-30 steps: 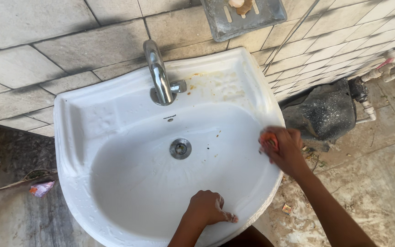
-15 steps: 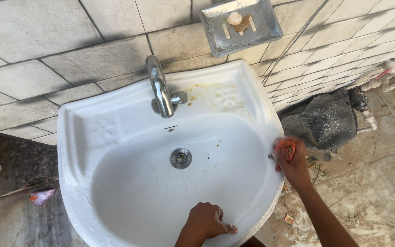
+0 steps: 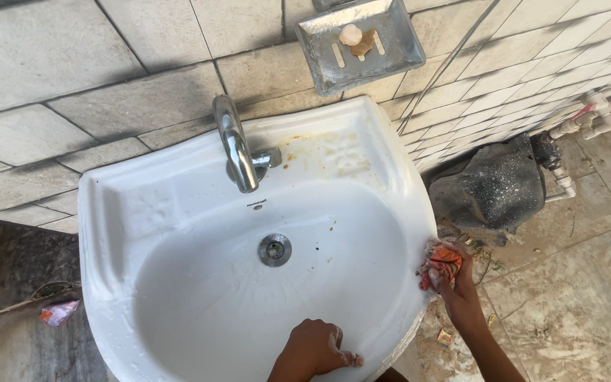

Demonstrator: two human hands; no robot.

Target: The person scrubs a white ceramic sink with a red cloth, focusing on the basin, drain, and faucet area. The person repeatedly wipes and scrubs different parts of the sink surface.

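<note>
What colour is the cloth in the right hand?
The cloth is orange-red with lighter patches, bunched in the right hand at the sink's rim; head view.

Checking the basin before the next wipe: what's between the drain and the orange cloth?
Head view: only bare white basin, with small brown specks near the drain; the orange cloth is at the rim.

Our right hand [image 3: 461, 286] hides most of the orange cloth [image 3: 441, 263]; the sink [image 3: 143, 212] front is cut off below.

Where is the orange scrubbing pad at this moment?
In the head view, the orange scrubbing pad is at the right, pressed by the right hand against the outer right rim of the white sink.
</note>
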